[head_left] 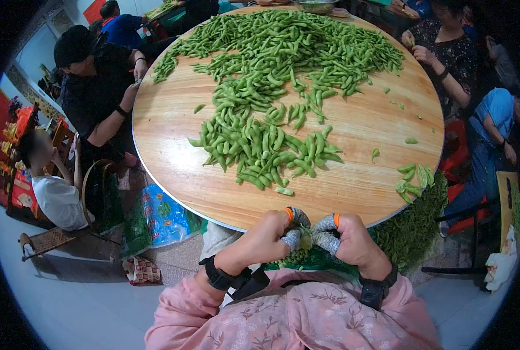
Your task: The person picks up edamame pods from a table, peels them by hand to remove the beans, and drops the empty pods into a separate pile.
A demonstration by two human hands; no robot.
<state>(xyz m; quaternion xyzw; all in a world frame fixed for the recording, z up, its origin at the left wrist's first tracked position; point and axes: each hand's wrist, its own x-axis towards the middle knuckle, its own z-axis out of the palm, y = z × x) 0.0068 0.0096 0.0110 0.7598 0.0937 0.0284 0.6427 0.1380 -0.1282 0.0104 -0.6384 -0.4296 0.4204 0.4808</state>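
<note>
At the table's near edge, my left hand point(271, 234) and my right hand point(353, 240) meet with fingers closed. Grey covers with orange bands wrap some of the fingertips. Pinched between the two hands is a green bean pod point(305, 234), mostly hidden by the fingers. Just below them, partly covered by my hands, lie shelled beans point(295, 258). A large heap of green bean pods point(260, 76) spreads over the round wooden table point(178, 134), with a smaller pile reaching towards me.
A few pods and a leaf-like husk point(424, 176) lie at the table's right edge. Discarded green husks point(414, 224) cover the floor below. A blue plastic bag point(165, 216) is at lower left. People sit around the table, and a bowl point(315, 6) stands at the far edge.
</note>
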